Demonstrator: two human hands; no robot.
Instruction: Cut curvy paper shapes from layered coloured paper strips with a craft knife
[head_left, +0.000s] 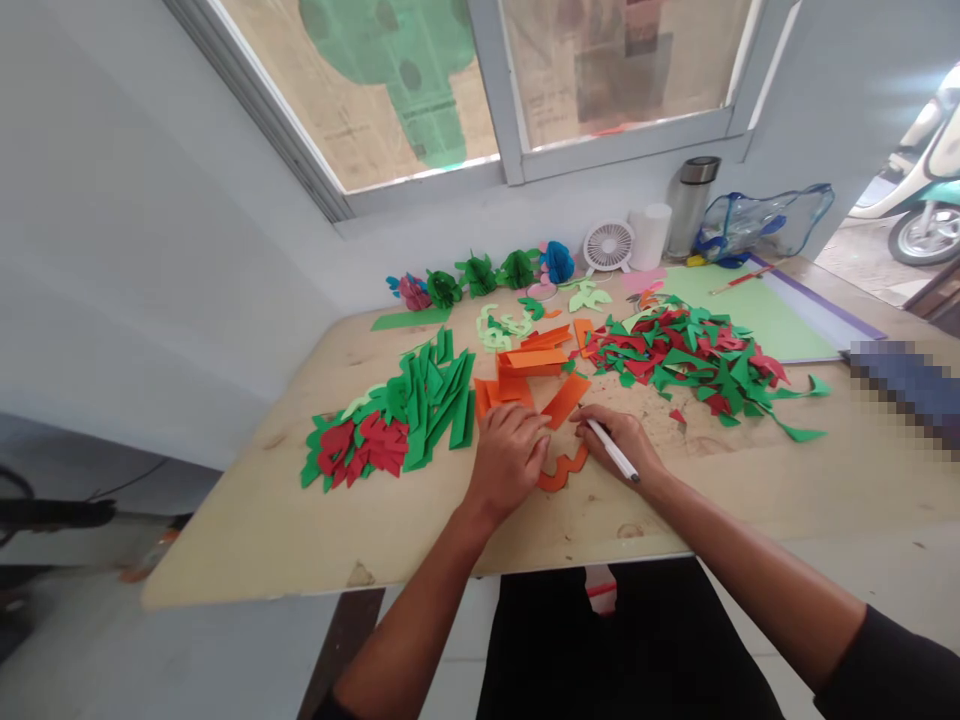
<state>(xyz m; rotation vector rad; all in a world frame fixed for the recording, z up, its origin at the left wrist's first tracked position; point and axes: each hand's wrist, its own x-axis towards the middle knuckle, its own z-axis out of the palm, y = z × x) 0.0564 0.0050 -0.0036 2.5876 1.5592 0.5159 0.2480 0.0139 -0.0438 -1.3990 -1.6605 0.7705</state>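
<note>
My left hand (pixel 508 455) rests on the table at the centre, its fingers close together over the lower end of an orange paper strip (pixel 566 400). A white pen (pixel 613 450) is held in my right hand (pixel 619 440), its fingers pinched near the right side of that strip. Below and between the hands lies a wavy orange paper cutout (pixel 559 476), partly hidden by my left hand. More folded orange paper (pixel 534 360) is stacked just beyond my fingers.
Green strips (pixel 442 400) and red cutouts (pixel 367 445) lie on the left. A heap of red and green scraps (pixel 697 355) covers the right. Along the wall stand paper figures (pixel 478 273), a small fan (pixel 608 246) and a flask (pixel 691 210).
</note>
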